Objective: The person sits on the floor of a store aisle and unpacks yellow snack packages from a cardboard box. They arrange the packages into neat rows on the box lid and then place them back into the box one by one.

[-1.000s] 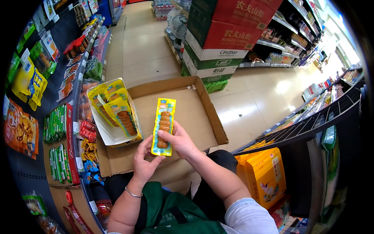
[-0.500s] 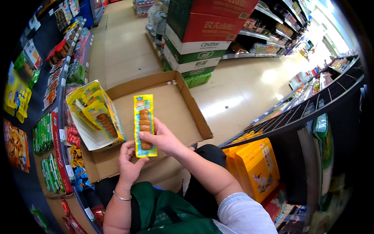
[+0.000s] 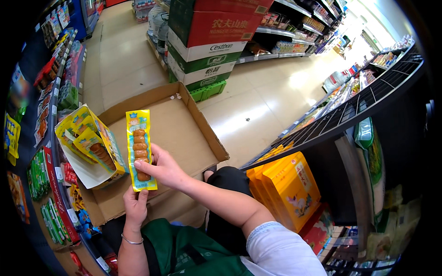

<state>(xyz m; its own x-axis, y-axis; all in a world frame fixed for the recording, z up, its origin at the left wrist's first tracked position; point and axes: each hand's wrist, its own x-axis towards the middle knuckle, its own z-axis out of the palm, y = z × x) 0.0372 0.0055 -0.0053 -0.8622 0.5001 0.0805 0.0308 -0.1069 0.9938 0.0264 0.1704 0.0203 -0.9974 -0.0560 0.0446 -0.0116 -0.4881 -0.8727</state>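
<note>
A slim yellow and light-blue sausage packet [image 3: 140, 133] is held upright in front of me, brown sausages showing through its clear window. My right hand [image 3: 161, 168] grips its right side, thumb across the front. At the packet's bottom end my left hand [image 3: 136, 208] has thumb and fingers closed on the edge. Left of the packet, an open yellow and white display box [image 3: 99, 181] stands tilted with several similar sausage packets [image 3: 97, 149] inside. Beneath the box and my hands lies a large shallow cardboard tray [image 3: 172, 124].
Snack shelves [image 3: 57, 168] run close along my left. Stacked drink cartons [image 3: 207, 46] stand beyond the tray on a green crate [image 3: 208, 90]. On my right are a black wire rack [image 3: 350, 108] and orange-yellow gift boxes [image 3: 287, 191]. Pale floor tiles [image 3: 258, 103] stretch between.
The view has shifted, so the packet, box and tray sit further left in the picture. My left hand's fingers have drawn in to the packet's bottom end. My right hand keeps its hold.
</note>
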